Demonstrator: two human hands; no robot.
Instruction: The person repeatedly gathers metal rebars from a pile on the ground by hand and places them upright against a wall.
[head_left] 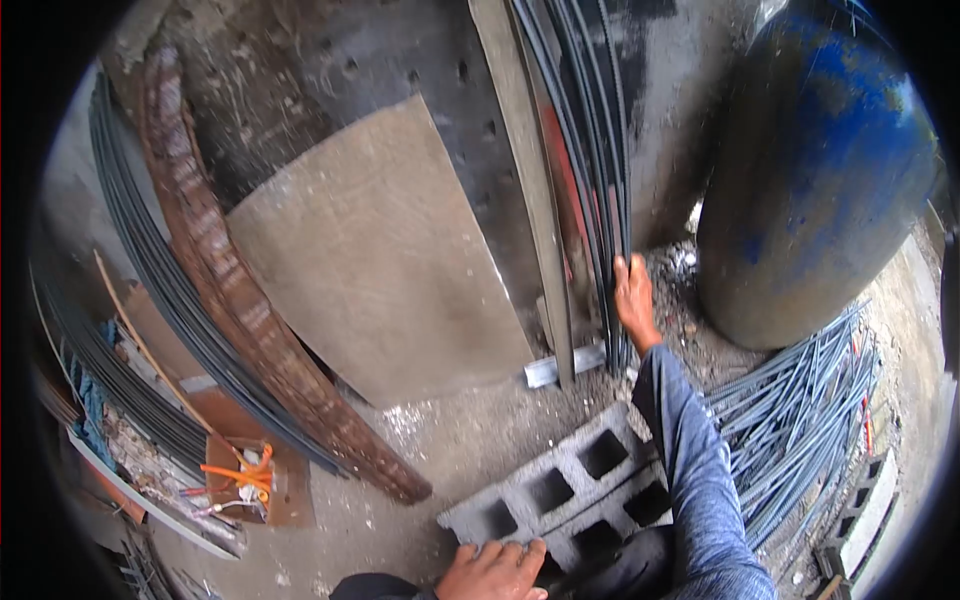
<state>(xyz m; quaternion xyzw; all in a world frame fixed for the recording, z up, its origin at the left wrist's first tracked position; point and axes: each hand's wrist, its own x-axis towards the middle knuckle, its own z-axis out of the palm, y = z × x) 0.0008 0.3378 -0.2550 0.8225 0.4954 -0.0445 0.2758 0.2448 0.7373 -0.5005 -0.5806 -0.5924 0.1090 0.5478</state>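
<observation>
My right hand (636,300) is closed around a steel rebar (618,140) at the edge of a bundle of upright dark rods leaning on the wall. Other rebars (580,130) of that bundle stand just left of the hand. Low in the view, my left hand (492,573) lies with its fingers out flat, at the near edge of the hollow concrete blocks (560,460). Whether it presses on a block or on my leg, I cannot tell. A wooden plank (530,150) stands left of the rods, with a short pale metal channel (565,367) at its foot.
A large blue-stained drum (810,190) stands right of my arm, above a heap of cut rods (790,420). Left of the rods lean a grey board (380,250), a rusty beam (220,260) and more long bars (150,210). A cardboard box (290,480) holds orange pieces.
</observation>
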